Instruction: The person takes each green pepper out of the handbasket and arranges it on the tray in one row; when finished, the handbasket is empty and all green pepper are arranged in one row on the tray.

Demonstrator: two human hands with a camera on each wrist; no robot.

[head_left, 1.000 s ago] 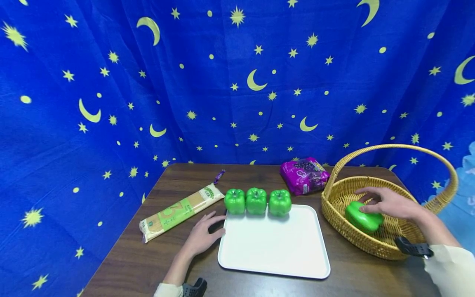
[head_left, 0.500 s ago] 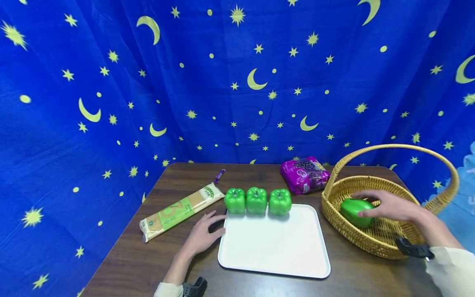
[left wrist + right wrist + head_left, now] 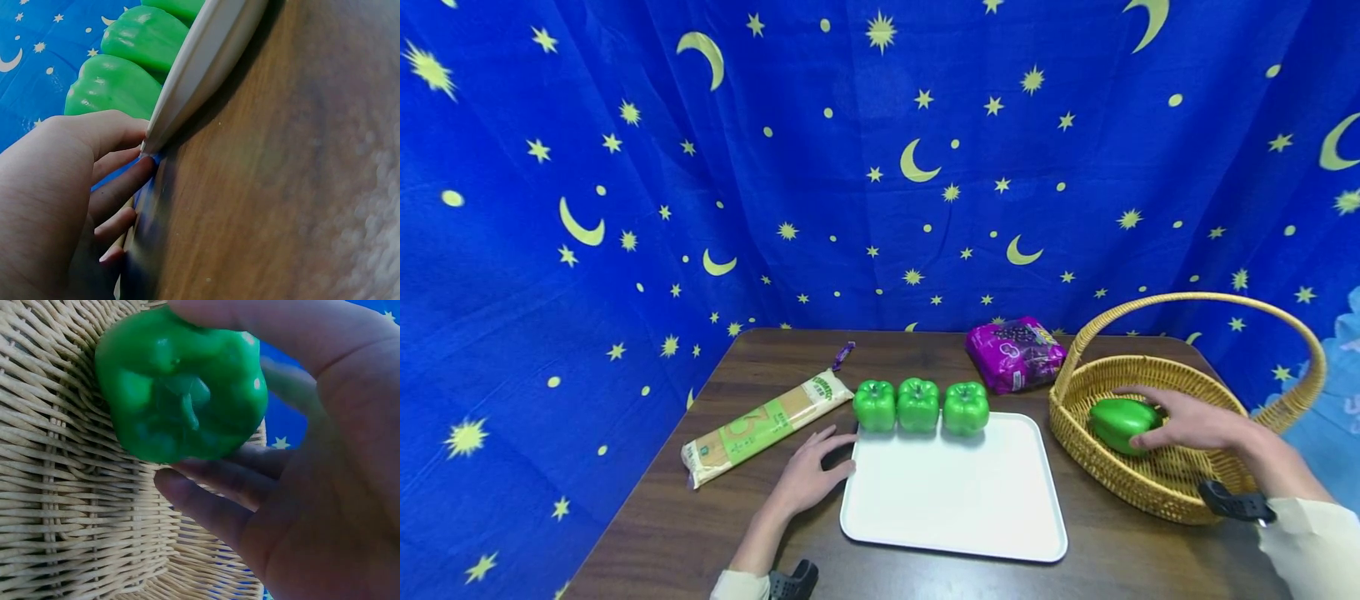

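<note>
In the head view my right hand (image 3: 1195, 419) is inside the wicker basket (image 3: 1138, 492), its thumb and fingers around a green bell pepper (image 3: 1122, 423). The right wrist view shows the pepper's stem end (image 3: 181, 400) facing the palm, with the thumb along one side and fingertips at the opposite side. My left hand (image 3: 808, 475) rests beside the white tray (image 3: 955, 500), its spread thumb and index fingertip at the tray's left rim (image 3: 181, 81). Three more green bell peppers (image 3: 919, 407) stand in a row along the tray's far edge.
A pack of noodles (image 3: 767, 427) lies left of the tray. Behind it is a small purple wrapped item (image 3: 844, 356). A purple printed bag (image 3: 1017, 354) sits at the back, near the basket. The basket's tall handle (image 3: 1195, 297) arches over my right hand. A blue curtain (image 3: 880, 208) hangs behind.
My right hand has moved the pepper a little left and back within the basket, and the pepper has turned slightly. The left hand has stayed at the tray's rim.
</note>
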